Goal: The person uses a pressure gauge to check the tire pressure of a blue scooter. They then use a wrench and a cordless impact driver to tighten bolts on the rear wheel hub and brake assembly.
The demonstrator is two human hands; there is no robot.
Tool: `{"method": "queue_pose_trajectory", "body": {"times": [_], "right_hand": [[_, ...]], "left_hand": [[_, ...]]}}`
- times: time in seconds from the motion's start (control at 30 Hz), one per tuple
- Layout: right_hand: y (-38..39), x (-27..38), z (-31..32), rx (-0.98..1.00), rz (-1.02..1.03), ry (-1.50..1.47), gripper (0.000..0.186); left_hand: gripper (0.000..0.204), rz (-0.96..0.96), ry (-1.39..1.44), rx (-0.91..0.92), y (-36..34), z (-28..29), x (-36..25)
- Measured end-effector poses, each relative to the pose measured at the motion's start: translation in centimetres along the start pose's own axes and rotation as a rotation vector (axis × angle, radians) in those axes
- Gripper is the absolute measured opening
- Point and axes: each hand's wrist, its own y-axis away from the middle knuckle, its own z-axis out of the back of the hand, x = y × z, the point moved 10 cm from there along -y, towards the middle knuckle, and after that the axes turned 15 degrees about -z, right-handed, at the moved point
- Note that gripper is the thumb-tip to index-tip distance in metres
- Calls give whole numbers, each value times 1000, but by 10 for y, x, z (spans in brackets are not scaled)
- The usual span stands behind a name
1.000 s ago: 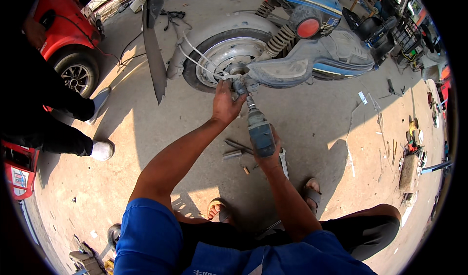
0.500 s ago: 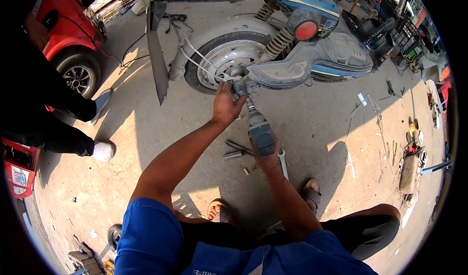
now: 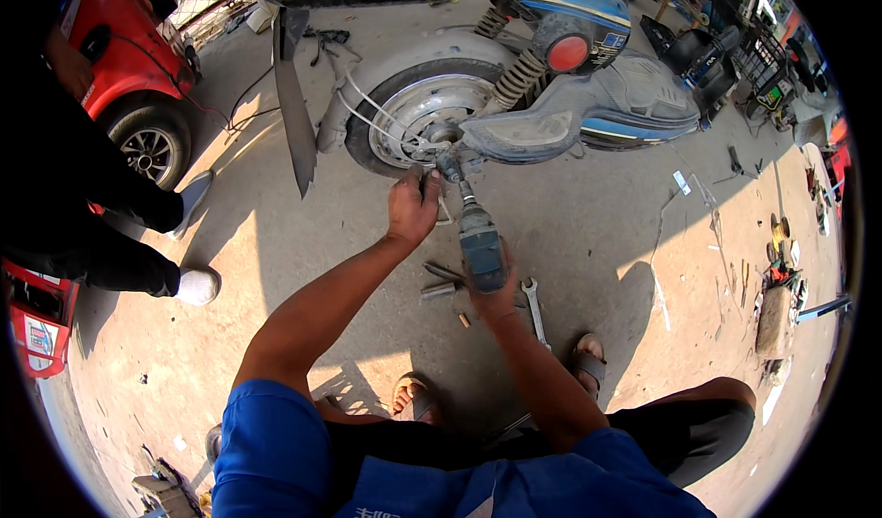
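Observation:
A dark impact wrench (image 3: 483,242) is in my right hand (image 3: 496,290), closed around its lower end. Its socket end points up at the axle parts (image 3: 448,163) in the middle of the rear wheel (image 3: 375,147) of a scooter lying on its side. My left hand (image 3: 413,208) is beside the wrench's tip, just below the hub and tyre edge. Its thumb and fingers are bent together, and what they hold, if anything, is too small to make out. Pale cables (image 3: 369,114) run across the wheel to the hub.
On the concrete between my feet and the wheel lie an open-end wrench (image 3: 535,312) and a metal tube (image 3: 438,290). A person in black trousers (image 3: 129,265) stands at left near a red vehicle (image 3: 119,77). Scattered tools and a block (image 3: 774,323) lie at far right.
My left hand has drawn back from the axle parts, down and slightly left. The impact wrench has shifted slightly left, its tip still at the axle.

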Motion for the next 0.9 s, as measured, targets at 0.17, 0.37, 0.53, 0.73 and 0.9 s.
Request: {"method": "queue_pose_trajectory", "body": {"times": [0.17, 0.37, 0.53, 0.73, 0.9], "right_hand": [[-6, 32, 5, 51, 47, 180, 27], [-3, 40, -3, 30, 141, 376, 27], [-18, 2, 16, 80, -23, 145, 24], [4, 47, -15, 34, 187, 293, 27], [-2, 32, -2, 23, 115, 263, 26]], "left_hand": [[38, 335, 640, 143, 14, -44, -19], [32, 492, 752, 39, 14, -52, -9], [28, 513, 746, 11, 14, -57, -10], [20, 609, 797, -12, 14, -51, 1], [16, 622, 848, -117, 12, -55, 0]]}}
